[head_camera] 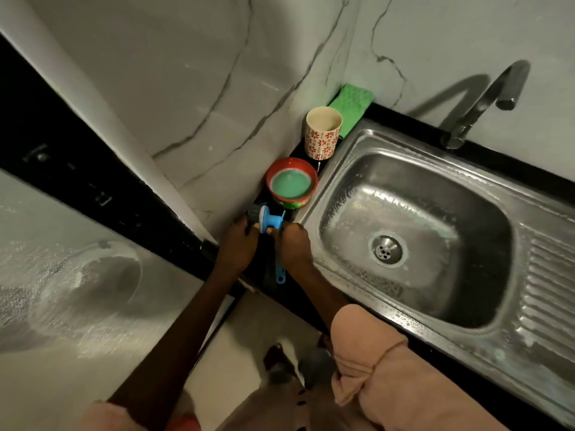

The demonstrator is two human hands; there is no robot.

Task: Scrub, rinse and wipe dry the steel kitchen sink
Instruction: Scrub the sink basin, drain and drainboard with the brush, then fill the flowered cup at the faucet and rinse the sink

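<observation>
Both hands at the strip of dark counter just left of the steel sink (pixel 413 241), sharing one blue scrub brush (pixel 270 221). Left hand (pixel 238 244) curled round the dark scrubbing end at the brush's 9 o'clock side, fingers closed on it. Right hand (pixel 294 247) curled round the blue handle part at its 3 o'clock side, fingers bent tight; the handle's tail showing below between the two wrists, towards 6 o'clock. At 12 o'clock from the brush, just beyond it, a red bowl (pixel 292 181) of green soap; further along the same line a cream cup (pixel 323 132) with red flowers, and behind that, in the wall corner, a green cloth (pixel 353 104). Sink basin wet and streaked with foam, drain (pixel 385 249) at its centre, ribbed draining board at 3 o'clock. Tap (pixel 485 101) at the sink's 12 o'clock edge, spout hanging over the basin's far rim.
</observation>
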